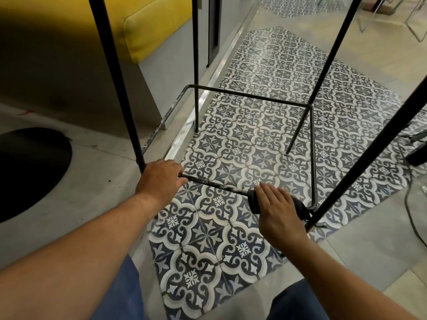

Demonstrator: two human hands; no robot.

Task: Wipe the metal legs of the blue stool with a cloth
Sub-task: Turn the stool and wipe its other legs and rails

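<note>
The fingers (179,174) of the left hand (159,177) curl around the near crossbar (215,184) of the stool frame, clamped on it close to the front-left leg (120,84). The right hand (277,210) wraps a dark cloth (254,202) around the same bar near its right end, the fingers (269,192) lying together over the top of the cloth and pressing it to the metal; the cloth bulges out at both sides of the hand. Between the two hands the bar shows pale specks and smears.

The bar meets the front-right leg (369,153) just beyond the right hand. Two more black legs — the rear-left leg (196,65) and the rear-right leg (323,65) — stand farther off, joined by a thin foot rail (249,95). The seat is out of view above.

The frame stands partly on a patterned tile floor (265,139), partly on plain grey floor (92,181). A yellow cushion (152,28) sits upper left, and a black round base (30,167) lies at the left edge. Blue trouser knees (124,292) show at the bottom.
</note>
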